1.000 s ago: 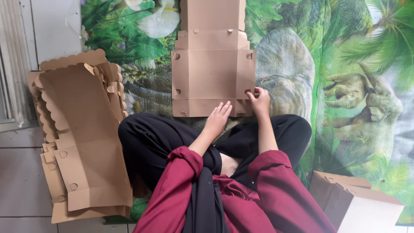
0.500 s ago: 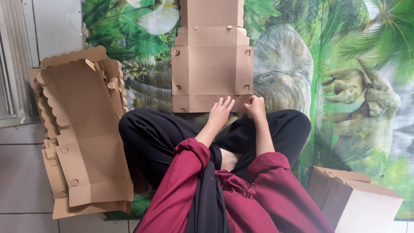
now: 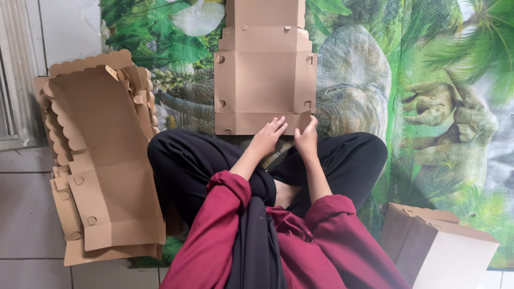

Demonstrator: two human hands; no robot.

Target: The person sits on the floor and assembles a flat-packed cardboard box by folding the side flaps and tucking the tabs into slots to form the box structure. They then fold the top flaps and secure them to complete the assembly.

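Observation:
A flat, unfolded brown cardboard box blank (image 3: 263,80) lies on the printed mat in front of my crossed legs. My left hand (image 3: 267,136) rests with fingers spread on the near flap of the blank. My right hand (image 3: 307,136) touches the same near flap at its right end, fingers bent against the edge. Neither hand grips anything that I can see. My sleeves are dark red and my trousers black.
A stack of flat brown box blanks (image 3: 101,166) with scalloped edges lies at my left on the tiled floor. A folded-up box (image 3: 439,246) stands at the lower right. The green jungle-print mat (image 3: 428,107) covers the floor ahead.
My right hand has slid left along the near flap, from its right corner toward the middle. My left hand has shifted slightly, and both now lie close together.

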